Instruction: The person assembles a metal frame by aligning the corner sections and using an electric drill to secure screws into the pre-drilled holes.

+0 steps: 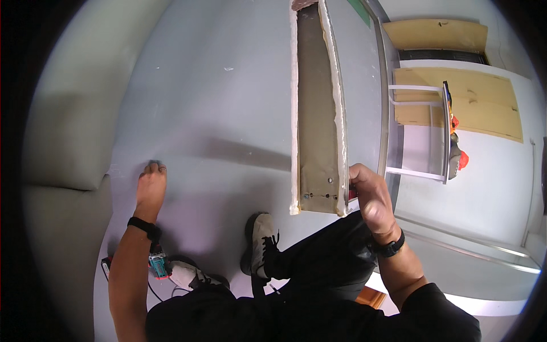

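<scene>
A long metal channel (317, 102) with rough white sealant along both edges stands in front of me, its near end drilled with several small holes. My right hand (370, 199) is beside the channel's right edge near that end. Its fingers are curled round a small red thing (352, 192), mostly hidden by the channel and my hand. My left hand (151, 185) is at the grey surface (228, 114) on the left, well apart from the channel. Its fingers are bent together, and whatever is in them is too small to make out.
A teal and black power tool (159, 265) lies by my left forearm, next to my shoe (185, 275). Grey padded panels (68, 131) run along the left. To the right stand a white frame (419, 172) with red and orange items, and tan boards (456, 100).
</scene>
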`<move>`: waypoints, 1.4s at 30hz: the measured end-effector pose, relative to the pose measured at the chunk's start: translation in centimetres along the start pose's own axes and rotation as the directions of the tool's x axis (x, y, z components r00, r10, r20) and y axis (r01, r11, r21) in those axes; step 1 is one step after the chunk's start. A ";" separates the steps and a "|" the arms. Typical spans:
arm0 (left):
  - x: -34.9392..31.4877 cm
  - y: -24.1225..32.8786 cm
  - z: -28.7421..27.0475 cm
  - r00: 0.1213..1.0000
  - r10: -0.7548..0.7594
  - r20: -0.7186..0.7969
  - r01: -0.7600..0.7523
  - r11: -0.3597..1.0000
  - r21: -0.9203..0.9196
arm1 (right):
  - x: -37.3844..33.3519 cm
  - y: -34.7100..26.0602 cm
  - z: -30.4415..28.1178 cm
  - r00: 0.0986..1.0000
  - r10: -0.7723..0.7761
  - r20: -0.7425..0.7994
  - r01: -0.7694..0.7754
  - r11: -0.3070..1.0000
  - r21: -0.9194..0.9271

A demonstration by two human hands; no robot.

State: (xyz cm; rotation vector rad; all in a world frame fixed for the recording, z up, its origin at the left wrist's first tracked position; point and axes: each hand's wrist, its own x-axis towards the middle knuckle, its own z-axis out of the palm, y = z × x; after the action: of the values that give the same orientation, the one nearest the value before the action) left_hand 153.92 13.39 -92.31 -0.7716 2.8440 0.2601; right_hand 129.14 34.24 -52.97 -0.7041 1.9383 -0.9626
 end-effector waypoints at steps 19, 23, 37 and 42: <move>1.3 7.4 -29.1 0.940 0.132 -0.315 -0.310 -0.063 -0.949 | -0.4 -4.7 -1.5 0.940 0.096 -0.327 -0.139 0.984 -0.111; 0.6 8.4 -32.9 0.916 0.273 -0.293 -0.210 -0.294 -0.932 | -0.1 -5.4 -0.5 0.931 0.130 -0.341 -0.180 0.976 -0.120; 1.5 15.1 -31.3 0.982 0.052 -0.182 -0.161 -0.274 -0.948 | -0.7 -2.6 -1.0 0.976 -0.103 -0.194 0.082 0.990 -0.117; 0.8 15.3 -30.6 0.983 0.181 -0.007 0.059 -0.355 -0.933 | 2.0 -4.6 -1.1 0.924 0.369 -0.098 -0.374 0.926 -0.051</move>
State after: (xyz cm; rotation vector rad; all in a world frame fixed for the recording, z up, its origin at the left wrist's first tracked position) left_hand 141.41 19.40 -61.00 -0.5465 1.5902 2.8798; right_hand 127.76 30.61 -49.62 -0.3140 2.0921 -0.7020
